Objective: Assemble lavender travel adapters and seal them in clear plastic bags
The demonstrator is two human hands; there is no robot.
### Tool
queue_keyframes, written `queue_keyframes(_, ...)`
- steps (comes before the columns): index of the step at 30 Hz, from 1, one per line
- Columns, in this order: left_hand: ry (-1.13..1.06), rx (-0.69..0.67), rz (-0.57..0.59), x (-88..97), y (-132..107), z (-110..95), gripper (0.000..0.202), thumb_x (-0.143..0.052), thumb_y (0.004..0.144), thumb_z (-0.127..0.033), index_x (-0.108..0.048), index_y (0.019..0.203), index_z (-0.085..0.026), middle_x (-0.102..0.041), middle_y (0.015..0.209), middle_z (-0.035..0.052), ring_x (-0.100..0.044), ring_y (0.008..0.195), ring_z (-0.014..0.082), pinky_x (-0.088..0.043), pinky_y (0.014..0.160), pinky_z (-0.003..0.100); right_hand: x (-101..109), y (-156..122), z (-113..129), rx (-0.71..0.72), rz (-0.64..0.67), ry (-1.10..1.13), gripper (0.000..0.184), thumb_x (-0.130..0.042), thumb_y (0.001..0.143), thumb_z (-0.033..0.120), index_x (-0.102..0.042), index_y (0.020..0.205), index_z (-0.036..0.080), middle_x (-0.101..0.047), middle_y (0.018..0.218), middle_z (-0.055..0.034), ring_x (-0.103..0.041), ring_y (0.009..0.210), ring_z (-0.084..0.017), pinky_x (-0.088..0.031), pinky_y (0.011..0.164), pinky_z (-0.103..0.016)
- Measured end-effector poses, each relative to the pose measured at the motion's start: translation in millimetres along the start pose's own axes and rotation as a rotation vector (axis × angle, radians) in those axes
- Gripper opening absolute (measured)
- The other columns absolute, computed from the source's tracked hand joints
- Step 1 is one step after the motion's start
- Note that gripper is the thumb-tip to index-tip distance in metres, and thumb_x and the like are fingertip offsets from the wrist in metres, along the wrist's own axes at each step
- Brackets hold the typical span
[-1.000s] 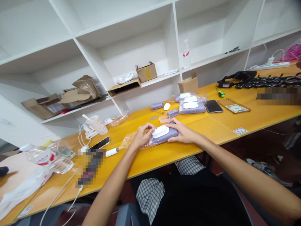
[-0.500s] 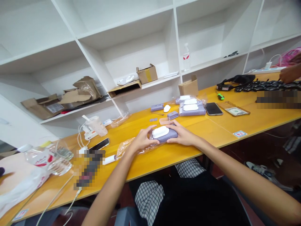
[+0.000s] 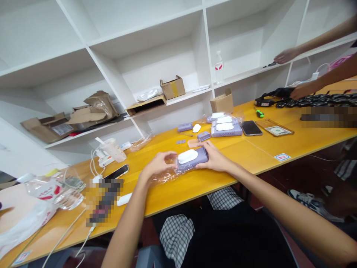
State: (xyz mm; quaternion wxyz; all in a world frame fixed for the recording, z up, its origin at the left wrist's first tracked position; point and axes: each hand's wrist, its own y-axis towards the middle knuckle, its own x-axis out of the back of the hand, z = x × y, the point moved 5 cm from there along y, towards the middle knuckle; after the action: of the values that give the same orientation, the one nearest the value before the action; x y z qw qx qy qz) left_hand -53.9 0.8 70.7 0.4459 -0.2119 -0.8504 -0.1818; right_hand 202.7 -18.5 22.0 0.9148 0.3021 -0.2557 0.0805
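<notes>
A purple device with a white oval top (image 3: 191, 158) lies on the yellow table (image 3: 245, 149), partly inside a clear plastic bag (image 3: 164, 175). My right hand (image 3: 213, 158) grips the device's right end, fingers wrapped over it. My left hand (image 3: 156, 167) pinches the open end of the bag at the device's left side. More of the same purple devices (image 3: 224, 127) are stacked further back, with small purple and white parts (image 3: 192, 128) beside them.
A phone (image 3: 251, 127), a clear case with a banknote (image 3: 275, 127), a green screwdriver (image 3: 259, 111) and a small cardboard box (image 3: 222, 101) lie beyond. Another person's hands (image 3: 299, 89) reach over black cables at right. Cup (image 3: 111, 149), phone (image 3: 118, 172) and bottles (image 3: 52, 188) at left.
My left hand has slid left along the bag, away from the device's end. Another person's arms have come in at the right, one reaching to the shelf.
</notes>
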Motion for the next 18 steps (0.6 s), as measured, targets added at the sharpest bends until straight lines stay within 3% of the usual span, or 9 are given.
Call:
queue_keyframes(2, -0.011, 0.018, 0.083, -2.5, -2, 6, 0.068, -0.089, 0.067, -0.045, -0.07, 0.128, -0.022, -0.075, 0.125, 0.0117, -0.072, 0.112, 0.0312, -0.054, 0.102, 0.048, 5, 1, -10, -0.12, -0.065, -0.042, 0.084, -0.094, 0.062, 0.046, -0.055, 0.133, 0.024, -0.056, 0.128, -0.0118, -0.059, 0.123, -0.034, -0.05, 0.106, -0.055)
queue_keyframes(5, -0.019, -0.035, 0.094, -11.3, 1, 4, 0.074, -0.089, 0.067, -0.046, -0.068, 0.133, -0.021, -0.073, 0.128, 0.0125, -0.07, 0.113, 0.0314, -0.053, 0.103, 0.048, 8, 3, -18, -0.207, -0.113, -0.085, 0.076, -0.096, 0.059, 0.043, -0.059, 0.121, 0.02, -0.064, 0.117, -0.0116, -0.063, 0.114, -0.035, -0.052, 0.1, -0.056)
queue_keyframes(12, 0.02, -0.06, 0.017, -25.3, 10, 1, 0.069, -0.086, 0.068, -0.052, -0.072, 0.126, -0.016, -0.076, 0.11, 0.0084, -0.068, 0.094, 0.028, -0.054, 0.086, 0.039, 9, 5, -7, -0.041, -0.114, 0.04, 0.068, -0.094, 0.066, 0.036, -0.061, 0.125, 0.024, -0.067, 0.129, -0.0111, -0.064, 0.12, -0.033, -0.053, 0.103, -0.056)
queue_keyframes(18, -0.063, -0.124, -0.032, -31.3, 10, -10, 0.07, -0.085, 0.071, -0.05, -0.07, 0.131, -0.017, -0.075, 0.12, 0.0089, -0.067, 0.105, 0.0292, -0.052, 0.093, 0.039, -2, 2, -1, -0.045, -0.132, 0.051, 0.054, -0.09, 0.072, 0.034, -0.061, 0.117, 0.025, -0.068, 0.124, -0.0089, -0.065, 0.118, -0.033, -0.052, 0.103, -0.057)
